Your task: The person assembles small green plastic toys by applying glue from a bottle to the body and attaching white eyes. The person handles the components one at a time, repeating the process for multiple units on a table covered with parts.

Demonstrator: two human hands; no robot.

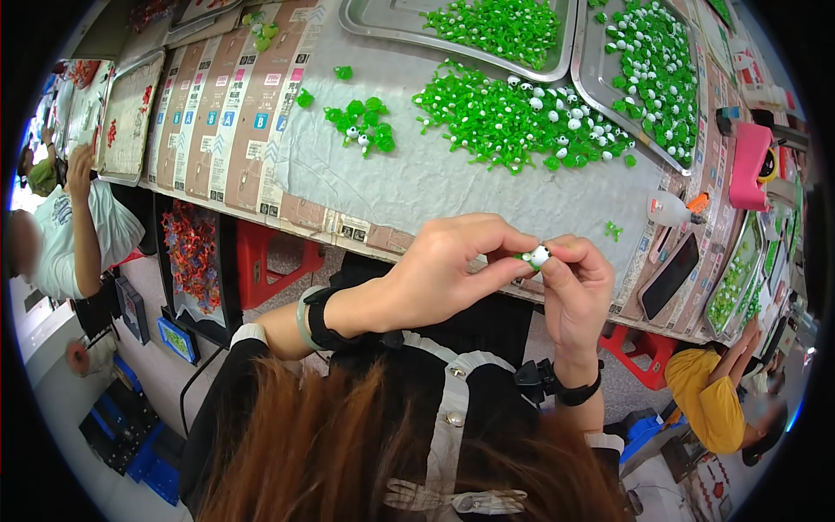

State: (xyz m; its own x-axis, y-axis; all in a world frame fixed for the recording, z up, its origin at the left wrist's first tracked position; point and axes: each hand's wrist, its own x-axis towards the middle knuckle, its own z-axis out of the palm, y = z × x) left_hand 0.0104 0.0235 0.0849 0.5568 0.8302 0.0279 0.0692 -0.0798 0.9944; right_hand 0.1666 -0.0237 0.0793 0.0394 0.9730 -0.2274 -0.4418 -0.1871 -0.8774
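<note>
The worktop (213, 148), partly spread with a pale sheet (383, 196), carries two metal trays (417, 39) of small green and white pieces at its far side, and a loose heap (496, 117) of similar pieces lies on the sheet beside them. At the near edge, the left hand (444, 270) and right hand (578, 291) meet with thumbs and fingers pinched narrow, while a dark phone (669, 277) and a smaller plastic bottle (668, 209) lie to their right. Both hands hold one tiny green-and-white toy (537, 257) between their fingertips.
</note>
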